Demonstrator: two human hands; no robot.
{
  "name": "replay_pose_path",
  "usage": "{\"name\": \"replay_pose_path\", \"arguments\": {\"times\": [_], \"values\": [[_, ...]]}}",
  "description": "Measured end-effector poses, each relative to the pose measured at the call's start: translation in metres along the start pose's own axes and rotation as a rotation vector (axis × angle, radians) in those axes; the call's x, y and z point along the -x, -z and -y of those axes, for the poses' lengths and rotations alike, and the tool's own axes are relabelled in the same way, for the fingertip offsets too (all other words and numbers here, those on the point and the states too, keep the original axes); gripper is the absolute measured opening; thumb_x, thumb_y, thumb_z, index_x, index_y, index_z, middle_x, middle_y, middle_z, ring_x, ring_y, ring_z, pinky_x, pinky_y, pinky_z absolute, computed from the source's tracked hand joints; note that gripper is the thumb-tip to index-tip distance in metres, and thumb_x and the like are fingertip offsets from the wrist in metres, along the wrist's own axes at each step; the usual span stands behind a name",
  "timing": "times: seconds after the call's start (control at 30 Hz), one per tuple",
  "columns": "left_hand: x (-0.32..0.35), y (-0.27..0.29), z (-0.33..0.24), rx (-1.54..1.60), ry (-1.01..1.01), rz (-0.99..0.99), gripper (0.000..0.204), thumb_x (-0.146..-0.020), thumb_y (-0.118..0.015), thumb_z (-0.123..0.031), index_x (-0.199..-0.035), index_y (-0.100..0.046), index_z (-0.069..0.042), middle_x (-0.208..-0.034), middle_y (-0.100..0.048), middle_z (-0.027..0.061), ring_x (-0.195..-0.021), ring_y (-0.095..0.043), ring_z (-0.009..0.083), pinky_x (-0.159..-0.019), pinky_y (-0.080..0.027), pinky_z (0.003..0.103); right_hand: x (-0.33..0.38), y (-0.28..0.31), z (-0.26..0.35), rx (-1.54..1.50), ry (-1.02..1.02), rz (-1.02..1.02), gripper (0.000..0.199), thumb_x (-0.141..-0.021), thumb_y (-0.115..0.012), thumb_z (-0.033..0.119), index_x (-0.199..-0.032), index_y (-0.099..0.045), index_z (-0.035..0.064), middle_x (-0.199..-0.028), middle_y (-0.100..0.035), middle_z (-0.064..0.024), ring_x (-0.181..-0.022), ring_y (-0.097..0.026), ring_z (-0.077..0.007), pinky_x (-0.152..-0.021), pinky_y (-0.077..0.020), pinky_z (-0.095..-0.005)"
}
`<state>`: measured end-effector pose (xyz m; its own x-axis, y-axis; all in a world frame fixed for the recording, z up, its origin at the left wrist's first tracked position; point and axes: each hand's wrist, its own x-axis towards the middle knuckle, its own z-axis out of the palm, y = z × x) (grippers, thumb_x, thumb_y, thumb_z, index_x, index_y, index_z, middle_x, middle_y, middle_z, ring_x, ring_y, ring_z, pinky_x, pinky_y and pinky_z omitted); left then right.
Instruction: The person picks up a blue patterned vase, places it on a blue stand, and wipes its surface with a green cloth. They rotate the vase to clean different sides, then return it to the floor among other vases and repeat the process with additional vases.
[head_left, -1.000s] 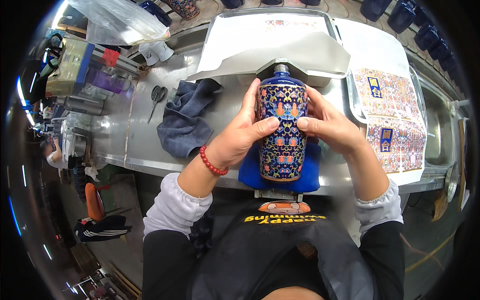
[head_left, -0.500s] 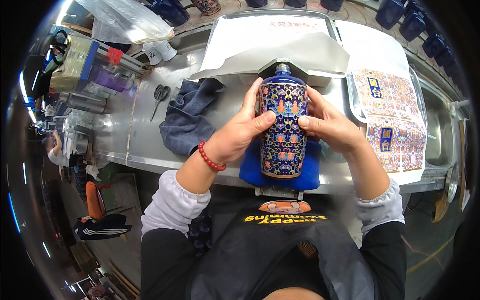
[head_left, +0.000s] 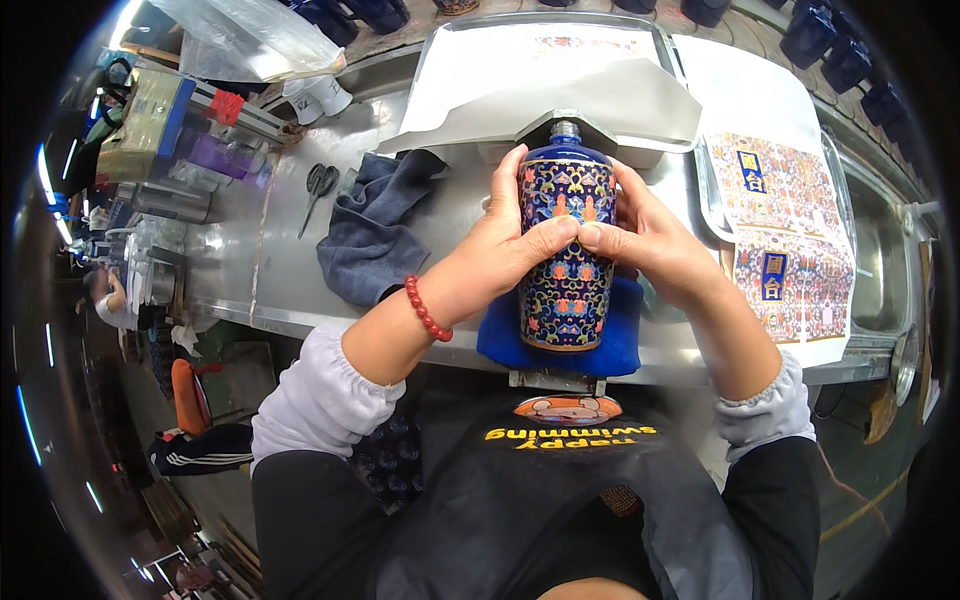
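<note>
A dark blue bottle (head_left: 565, 285) with a colourful floral pattern lies in front of me, its neck pointing away. My left hand (head_left: 505, 235) wraps its left side, and my right hand (head_left: 650, 235) wraps its right side. Both thumbs press on the upper front of the pattern, their tips almost touching. The other fingers curl round the sides and are partly hidden behind the bottle. Beneath its base shows a bright blue cloth pad (head_left: 625, 335) at the bench edge. The bottle's neck reaches to a dark angled metal rest (head_left: 590, 130).
Left of my arm lie a grey-blue cloth (head_left: 370, 235) and black scissors (head_left: 318, 185) on the metal bench (head_left: 225, 275). White paper covers a tray (head_left: 440, 40) at the back. Printed pattern sheets (head_left: 785, 250) lie at the right beside a sink (head_left: 880, 270). Dark blue bottles (head_left: 810, 40) stand farther back.
Both thumbs have slid inward across the bottle's front and now nearly meet. My left forearm has shifted slightly. The bottle stays in nearly the same place.
</note>
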<state>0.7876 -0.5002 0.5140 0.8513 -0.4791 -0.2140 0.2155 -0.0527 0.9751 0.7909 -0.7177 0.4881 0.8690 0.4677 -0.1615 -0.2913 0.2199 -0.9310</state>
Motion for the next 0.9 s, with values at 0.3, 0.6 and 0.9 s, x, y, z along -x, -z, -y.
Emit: {"name": "replay_pose_path", "arguments": {"times": [0.3,0.6,0.9], "values": [[-0.001,0.016,0.004,0.190,0.029,0.114,0.091,-0.099,-0.064,-0.034,-0.159,0.001,-0.014,-0.157,-0.025,0.0132,-0.143,-0.033,0.0249,-0.116,-0.032,0.041,0.001,0.010,0.008,-0.056,-0.116,0.056,0.091,-0.086,-0.078,0.029,-0.155,-0.023,0.0072,-0.132,-0.055,-0.0114,-0.110,-0.057,-0.0143,-0.078,-0.0493,-0.0239],[-0.003,0.010,-0.008,0.026,0.027,0.085,0.089,-0.099,-0.064,-0.033,-0.159,-0.001,-0.012,-0.155,-0.027,0.0144,-0.142,-0.032,0.0249,-0.116,-0.031,0.040,0.000,-0.002,0.012,0.046,-0.097,-0.031,0.091,-0.086,-0.079,0.030,-0.155,-0.023,0.0082,-0.130,-0.055,-0.0102,-0.103,-0.057,-0.0136,-0.073,-0.0469,-0.0239],[0.004,0.007,-0.002,0.137,0.030,0.042,0.088,-0.100,-0.063,-0.032,-0.159,-0.002,-0.013,-0.156,-0.026,0.0137,-0.143,-0.031,0.0247,-0.117,-0.030,0.041,0.007,0.001,0.008,-0.065,-0.070,0.067,0.102,-0.084,-0.079,0.028,-0.159,-0.012,0.0067,-0.139,-0.050,-0.0145,-0.120,-0.054,-0.0202,-0.089,-0.0506,-0.0303]]}}
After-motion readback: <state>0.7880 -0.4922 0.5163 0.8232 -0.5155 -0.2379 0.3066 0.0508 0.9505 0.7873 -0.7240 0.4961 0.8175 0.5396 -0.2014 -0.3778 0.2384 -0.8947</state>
